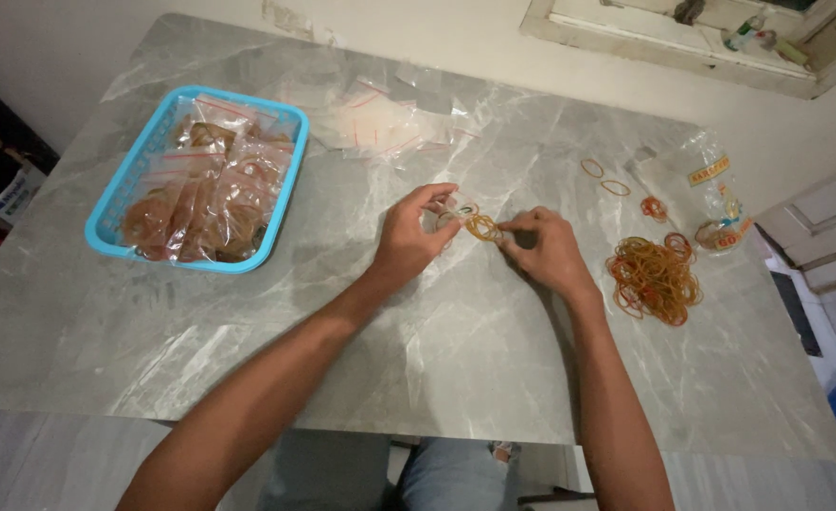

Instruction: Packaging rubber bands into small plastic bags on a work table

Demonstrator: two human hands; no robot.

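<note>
a small clear bag (456, 208) is being pinched by the left hand (410, 241), while a bunch of rubber bands (482, 227) is being gripped at its mouth by the right hand (546, 248).

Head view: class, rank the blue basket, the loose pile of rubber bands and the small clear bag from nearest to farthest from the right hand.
1. Small clear bag, just left of the right hand, pinched by the left hand.
2. Loose pile of rubber bands, to its right.
3. Blue basket, far left.
</note>
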